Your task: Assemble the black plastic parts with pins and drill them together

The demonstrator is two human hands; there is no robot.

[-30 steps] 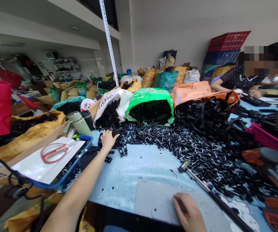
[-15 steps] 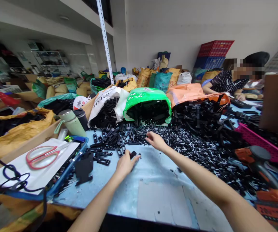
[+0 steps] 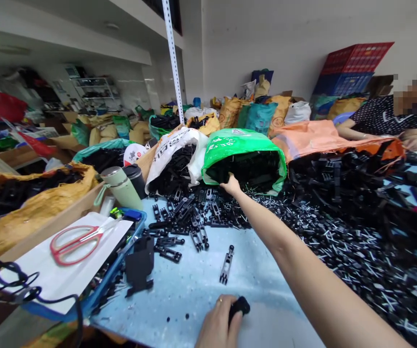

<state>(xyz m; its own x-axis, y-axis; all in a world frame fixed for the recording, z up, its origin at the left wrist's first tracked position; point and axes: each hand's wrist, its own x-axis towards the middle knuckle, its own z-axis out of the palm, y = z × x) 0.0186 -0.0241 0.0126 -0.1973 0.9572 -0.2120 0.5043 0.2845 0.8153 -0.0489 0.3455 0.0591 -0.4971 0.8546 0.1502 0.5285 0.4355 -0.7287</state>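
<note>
My left hand (image 3: 219, 321) is low over the front of the table, its fingers closed round a small black plastic part (image 3: 242, 305) with a rounded end. My right hand (image 3: 231, 185) reaches to the mouth of the green bag (image 3: 242, 140), which is full of black pieces. Its fingers are curled in among the dark pieces, and what they grip is hard to make out. Between the hands, a single slotted black link piece (image 3: 226, 264) lies on the blue tabletop (image 3: 194, 275). More slotted black links (image 3: 184, 208) are heaped below the white bag (image 3: 170, 157).
A large pile of small black parts with metal pins (image 3: 338, 246) spreads to the right. An orange bag (image 3: 313, 135) lies behind it. On the left are a blue tray (image 3: 110, 275), red-handled scissors (image 3: 76, 244) and a green flask (image 3: 121, 188). A person (image 3: 378, 118) sits at the far right.
My right hand has moved from the pinned parts into the green bag's mouth. My left hand has come back towards me with the black part. A slotted link now lies alone on the table.
</note>
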